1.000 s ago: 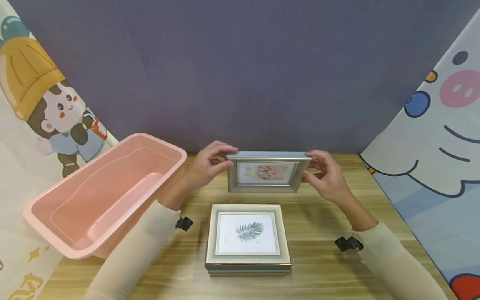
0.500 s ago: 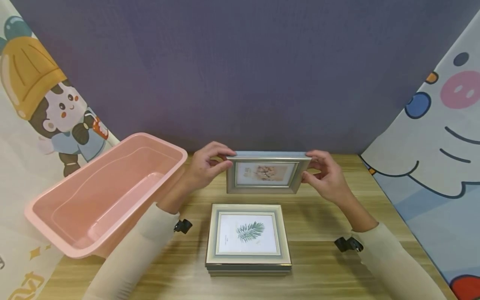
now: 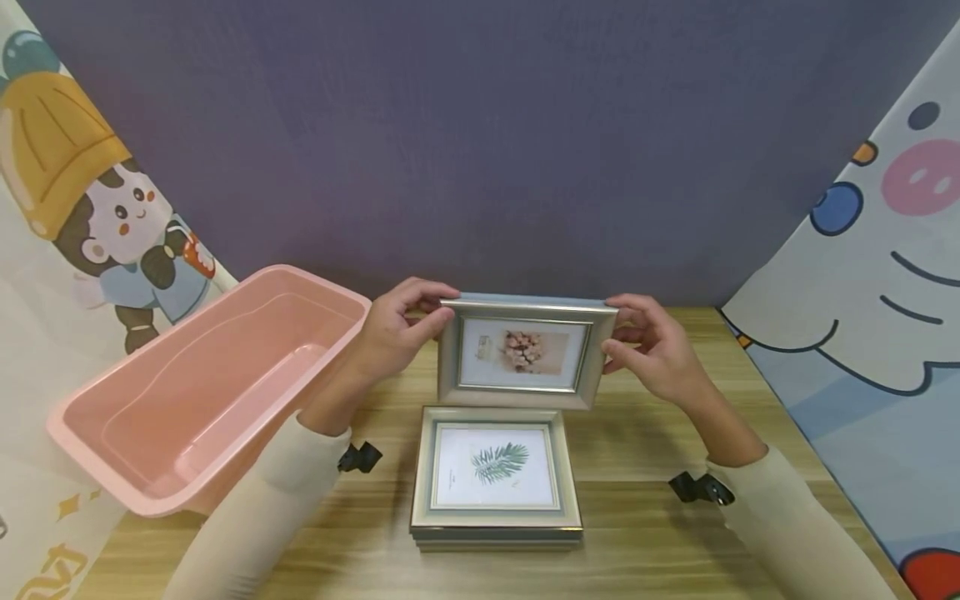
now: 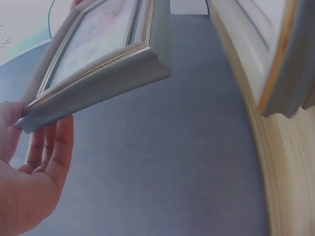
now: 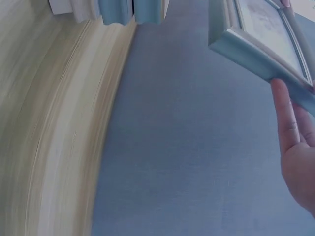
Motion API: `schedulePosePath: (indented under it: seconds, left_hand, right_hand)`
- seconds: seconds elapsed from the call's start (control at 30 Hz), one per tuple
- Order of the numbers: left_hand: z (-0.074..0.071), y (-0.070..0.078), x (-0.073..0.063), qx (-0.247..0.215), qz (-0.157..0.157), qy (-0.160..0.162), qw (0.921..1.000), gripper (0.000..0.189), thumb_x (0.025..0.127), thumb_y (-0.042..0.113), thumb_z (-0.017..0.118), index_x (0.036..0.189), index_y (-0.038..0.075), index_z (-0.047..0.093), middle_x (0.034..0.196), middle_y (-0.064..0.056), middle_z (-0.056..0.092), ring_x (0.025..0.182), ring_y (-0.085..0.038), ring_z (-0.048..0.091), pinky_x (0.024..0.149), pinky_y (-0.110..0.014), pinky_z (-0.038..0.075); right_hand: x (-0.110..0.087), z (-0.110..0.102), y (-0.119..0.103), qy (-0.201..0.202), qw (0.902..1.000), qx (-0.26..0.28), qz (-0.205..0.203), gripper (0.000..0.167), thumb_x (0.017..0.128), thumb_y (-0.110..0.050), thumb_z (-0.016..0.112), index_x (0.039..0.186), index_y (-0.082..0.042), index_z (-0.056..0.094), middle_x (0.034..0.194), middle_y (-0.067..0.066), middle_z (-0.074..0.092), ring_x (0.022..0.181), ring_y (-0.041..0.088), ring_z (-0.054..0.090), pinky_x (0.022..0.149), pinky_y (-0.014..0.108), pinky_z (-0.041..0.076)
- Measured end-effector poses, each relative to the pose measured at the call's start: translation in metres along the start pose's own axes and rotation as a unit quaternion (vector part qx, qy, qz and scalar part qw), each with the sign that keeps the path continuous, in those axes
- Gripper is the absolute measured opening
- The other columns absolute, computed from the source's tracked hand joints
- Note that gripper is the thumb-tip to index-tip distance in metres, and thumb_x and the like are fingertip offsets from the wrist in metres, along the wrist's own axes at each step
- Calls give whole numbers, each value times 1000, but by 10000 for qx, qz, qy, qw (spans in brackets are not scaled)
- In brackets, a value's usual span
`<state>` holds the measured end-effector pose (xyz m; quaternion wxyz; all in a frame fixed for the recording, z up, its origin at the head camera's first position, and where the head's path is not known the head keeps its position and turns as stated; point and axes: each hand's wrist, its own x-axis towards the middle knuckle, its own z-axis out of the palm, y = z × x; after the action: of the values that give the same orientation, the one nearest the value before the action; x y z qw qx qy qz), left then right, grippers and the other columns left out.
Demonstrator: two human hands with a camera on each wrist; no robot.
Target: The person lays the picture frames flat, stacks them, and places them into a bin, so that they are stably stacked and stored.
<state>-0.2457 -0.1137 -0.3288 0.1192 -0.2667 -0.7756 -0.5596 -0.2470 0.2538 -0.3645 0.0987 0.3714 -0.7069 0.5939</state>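
Between my two hands a silver-toned picture frame point(image 3: 519, 399) with a pink flower print is held up, its face tilted toward me. My left hand point(image 3: 392, 332) pinches its upper left corner between thumb and fingers. At the other end my right hand point(image 3: 654, 352) grips the upper right side the same way. Both wrist views show the held frame with its edge between thumb and fingertips. Just below it, in the head view, a stack of picture frames point(image 3: 495, 518) lies flat, the top one bearing a green leaf print.
A pink plastic tub point(image 3: 210, 400) stands to the left beside my left forearm, with nothing visible inside. The wooden table point(image 3: 637, 533) ends at a dark grey-blue wall point(image 3: 480, 150). Cartoon-printed panels point(image 3: 862, 275) flank both sides.
Both hands have tilted the held picture frame so its face shows more fully. Its lower edge has come nearer to the stack, and the left hand has shifted slightly left.
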Motion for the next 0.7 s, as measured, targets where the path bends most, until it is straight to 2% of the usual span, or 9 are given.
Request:
schedulePosePath:
  seconds: [0.1,0.2,0.33,0.47,0.57,0.7]
  left_hand:
    - [-1,3,-2,-84,-315,-77,9994,24,96,3,67,120,-3,68,99,-18,64,76,-7,65,66,-26,60]
    - [-3,5,-5,-196,-775,-222,9966,26,98,6,66,123,-1,67,99,-17,65,74,-10,64,66,-28,61]
    - [-7,5,-12,-418,-1392,-429,9884,29,99,10,65,127,1,65,105,-14,64,82,-14,64,68,-33,63]
    - [-10,2,-18,-545,-1826,-639,9796,31,101,13,63,130,2,62,111,-12,61,87,-18,61,70,-36,63]
    - [-10,-3,-22,-600,-2130,-736,9724,32,102,14,61,131,1,61,110,-11,60,89,-19,59,71,-38,63]
    - [-9,-10,-29,-573,-2560,-752,9620,31,102,17,62,129,3,63,103,-10,61,87,-19,60,71,-39,63]
  right_hand:
    - [-1,2,-3,76,9997,94,222,52,89,23,57,138,10,45,110,-3,71,82,12,74,53,38,61]
    - [-2,4,-4,44,9982,177,565,49,92,19,57,138,7,46,110,-3,71,82,13,75,55,41,62]
    - [-4,9,-3,-59,9931,160,1164,46,96,9,59,139,4,46,107,-1,69,82,14,75,60,42,63]
    - [-8,15,-2,-86,9829,52,1839,43,98,0,62,139,-3,48,104,0,67,82,14,73,62,42,64]
    - [-10,20,-1,-98,9727,148,2315,42,99,-5,63,138,-8,50,104,2,65,80,15,71,63,42,64]
    - [-14,28,2,-184,9603,310,2765,43,99,-7,64,139,-7,48,105,8,59,77,17,69,63,43,64]
